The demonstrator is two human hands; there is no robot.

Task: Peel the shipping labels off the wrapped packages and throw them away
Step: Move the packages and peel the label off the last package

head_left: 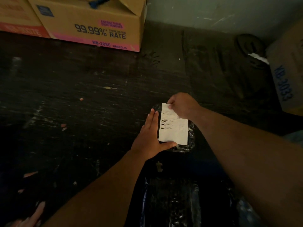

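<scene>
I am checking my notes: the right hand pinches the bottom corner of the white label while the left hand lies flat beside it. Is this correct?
Not quite. In the head view the right hand pinches the top corner of the white label, not the bottom; the left hand does lie flat beside it.

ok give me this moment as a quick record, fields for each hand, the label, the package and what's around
left hand: flat, bracing the package beside the label
right hand: pinching the label's top corner
label: white, printed, still mostly on the package
package: dark, shiny wrap, on a dark floor
surroundings: cardboard box at the far left, another at the right edge
</scene>
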